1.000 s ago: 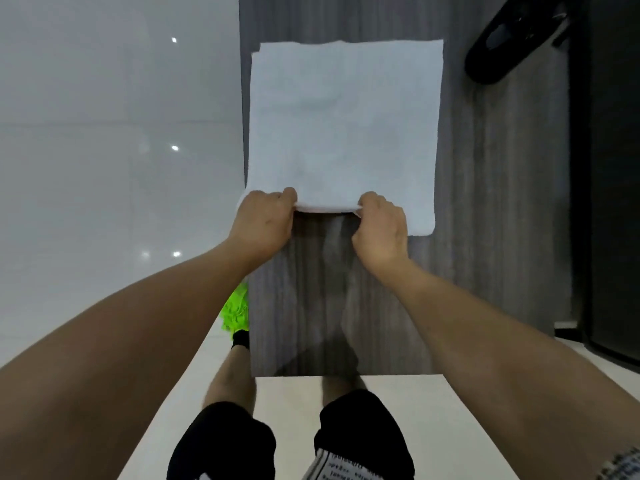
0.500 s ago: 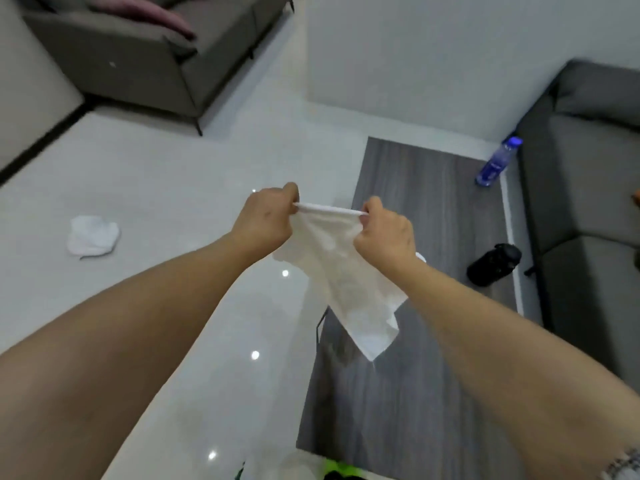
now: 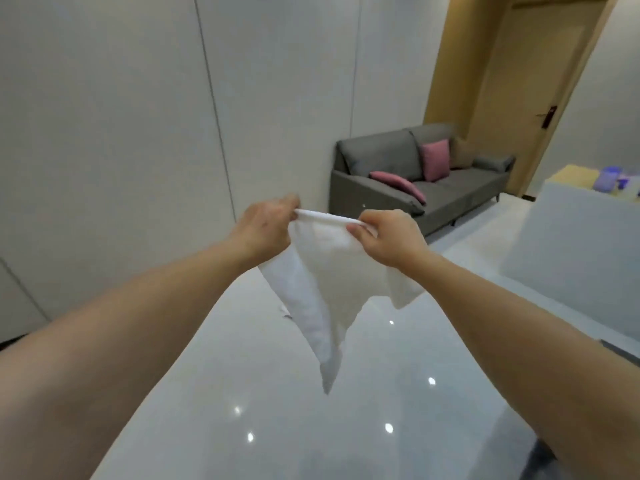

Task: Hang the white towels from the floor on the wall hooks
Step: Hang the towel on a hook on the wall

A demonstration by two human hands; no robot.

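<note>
A white towel (image 3: 329,285) hangs in the air in front of me, its top edge stretched between my two hands and its lower corner drooping to a point above the glossy floor. My left hand (image 3: 265,228) pinches the left end of that edge. My right hand (image 3: 388,237) pinches the right end. Both arms are stretched forward at about chest height. No wall hooks show in this view.
A pale panelled wall (image 3: 138,133) fills the left half. A grey sofa (image 3: 415,181) with pink cushions stands against it further back. A wooden door (image 3: 540,91) is at the far right, and a white counter (image 3: 581,237) with small items on the right.
The towel was lifted off the dark wooden surface and carried up. My view swung from the floor to the wall and sofa. Both hands kept their grip on the top edge.
</note>
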